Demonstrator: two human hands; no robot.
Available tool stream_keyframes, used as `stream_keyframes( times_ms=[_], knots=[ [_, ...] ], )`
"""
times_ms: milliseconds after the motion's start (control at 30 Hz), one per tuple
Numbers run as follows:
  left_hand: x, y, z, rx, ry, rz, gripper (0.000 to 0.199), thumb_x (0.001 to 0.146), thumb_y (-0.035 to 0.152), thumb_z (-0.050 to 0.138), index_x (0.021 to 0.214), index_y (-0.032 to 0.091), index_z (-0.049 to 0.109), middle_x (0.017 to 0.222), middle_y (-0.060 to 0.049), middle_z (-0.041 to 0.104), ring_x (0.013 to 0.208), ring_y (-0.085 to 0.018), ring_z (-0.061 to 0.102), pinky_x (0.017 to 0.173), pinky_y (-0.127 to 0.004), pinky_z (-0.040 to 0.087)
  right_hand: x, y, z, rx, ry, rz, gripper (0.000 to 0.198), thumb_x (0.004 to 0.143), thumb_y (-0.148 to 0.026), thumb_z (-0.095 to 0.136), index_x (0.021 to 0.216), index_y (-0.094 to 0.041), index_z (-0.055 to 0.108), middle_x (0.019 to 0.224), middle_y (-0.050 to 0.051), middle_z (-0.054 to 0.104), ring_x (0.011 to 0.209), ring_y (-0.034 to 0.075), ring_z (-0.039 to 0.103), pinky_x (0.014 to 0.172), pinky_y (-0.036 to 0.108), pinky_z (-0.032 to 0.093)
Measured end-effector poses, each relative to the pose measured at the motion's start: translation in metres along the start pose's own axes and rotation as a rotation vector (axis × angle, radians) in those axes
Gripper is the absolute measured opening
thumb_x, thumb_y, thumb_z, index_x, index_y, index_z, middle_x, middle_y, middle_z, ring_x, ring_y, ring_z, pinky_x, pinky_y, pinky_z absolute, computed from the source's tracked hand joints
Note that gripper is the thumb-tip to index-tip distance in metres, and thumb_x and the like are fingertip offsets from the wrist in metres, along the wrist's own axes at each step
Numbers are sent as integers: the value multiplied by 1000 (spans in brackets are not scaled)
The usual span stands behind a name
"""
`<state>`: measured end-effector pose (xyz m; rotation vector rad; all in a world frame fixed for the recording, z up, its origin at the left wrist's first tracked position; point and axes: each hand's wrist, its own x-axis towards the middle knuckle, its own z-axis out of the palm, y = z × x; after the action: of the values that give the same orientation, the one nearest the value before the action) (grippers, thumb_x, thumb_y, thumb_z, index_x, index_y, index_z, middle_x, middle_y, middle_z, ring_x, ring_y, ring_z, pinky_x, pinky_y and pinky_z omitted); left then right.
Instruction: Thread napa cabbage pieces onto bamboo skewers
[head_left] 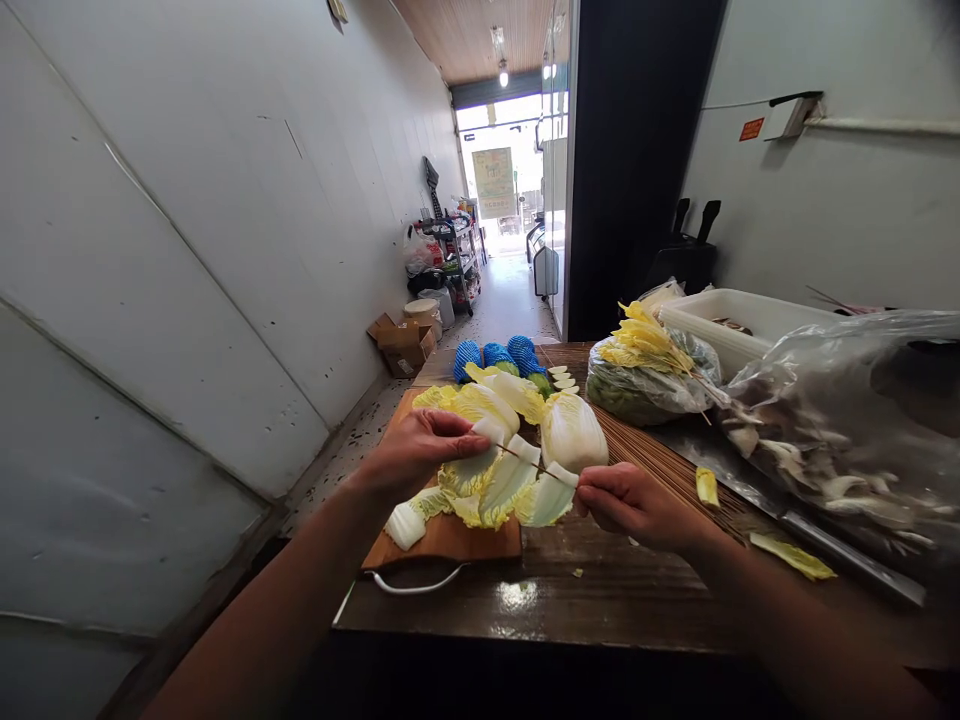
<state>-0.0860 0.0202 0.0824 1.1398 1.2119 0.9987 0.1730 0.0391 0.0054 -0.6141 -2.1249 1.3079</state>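
Left hand (442, 440) pinches the leftmost cabbage leaf (471, 471), right hand (619, 495) pinches the skewer's (526, 461) other end; piercing thick white ribs squarely should limit tearing.

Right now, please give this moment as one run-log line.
skewer: through cabbage leaves | left hand: pinching at its left end | right hand: pinching at its right end | cutting board: beneath, bearing more leaves

our glossy wood-grain table (585, 610), smooth wooden cutting board (480, 543), cabbage leaves (510, 488) part crinkled and part smooth, our wooden-looking skewer (541, 468), shiny clear plastic bag (885, 390), smooth plastic tub (784, 312)
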Motion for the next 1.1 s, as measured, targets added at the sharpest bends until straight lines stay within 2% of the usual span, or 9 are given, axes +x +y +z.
stream_keyframes(
  times_ms=[200,433,633,733,800,867,900,967,1100],
  knots=[
    [6,-8,5,34,-103,15,15,54,22,80,65,14,72,66,-2,68,59,-10,58,59,-22,45,0,0,0,-20,33,-17,38,90,-41,41,67,-13,53,48,-6,34,42,6,29,39,19,24],
    [11,-13,7,25,-81,152,43,63,30,75,104,20,67,104,-6,67,96,-18,58,83,-27,42,0,4,-3,37,76,6,39,90,-44,41,70,-13,56,49,-6,34,42,6,29,39,19,23],
    [15,-16,18,197,-153,38,32,60,31,76,86,13,70,79,-6,69,69,-17,61,64,-27,47,2,1,-3,121,73,21,38,89,-44,42,71,-13,54,48,-7,33,42,6,28,39,20,21],
    [12,-13,22,272,20,203,46,59,33,76,101,15,66,97,-8,68,86,-22,62,73,-30,49,3,4,-5,150,124,50,38,88,-45,44,70,-14,54,48,-7,32,42,5,27,38,20,19],
    [5,-13,15,334,254,375,55,61,33,75,112,19,61,108,-8,65,98,-23,59,82,-33,48,2,7,-7,173,245,58,37,87,-46,45,70,-15,54,47,-7,32,40,5,26,38,20,18],
    [-7,-16,0,481,480,481,44,66,35,71,107,21,64,105,-7,67,98,-23,59,87,-34,45,1,10,-8,220,405,38,34,87,-46,46,72,-16,53,45,-8,31,38,5,25,36,20,17],
    [-13,-19,-10,609,526,489,35,69,36,68,100,21,68,101,-6,68,95,-23,60,88,-34,44,0,11,-8,247,472,19,32,87,-45,47,74,-16,53,45,-8,31,37,6,24,36,20,16],
    [-24,-28,-30,907,441,439,23,73,36,63,91,23,71,94,-6,70,89,-23,62,86,-35,44,-2,12,-8,282,565,-24,29,87,-44,48,77,-17,54,43,-8,31,36,6,23,35,20,15],
    [-29,-51,-52,1258,128,447,25,82,24,51,99,25,69,110,-8,66,105,-25,55,91,-39,41,-5,11,-6,243,586,-34,29,87,-44,48,78,-18,55,45,-7,35,38,7,27,35,21,17]
  ],
)
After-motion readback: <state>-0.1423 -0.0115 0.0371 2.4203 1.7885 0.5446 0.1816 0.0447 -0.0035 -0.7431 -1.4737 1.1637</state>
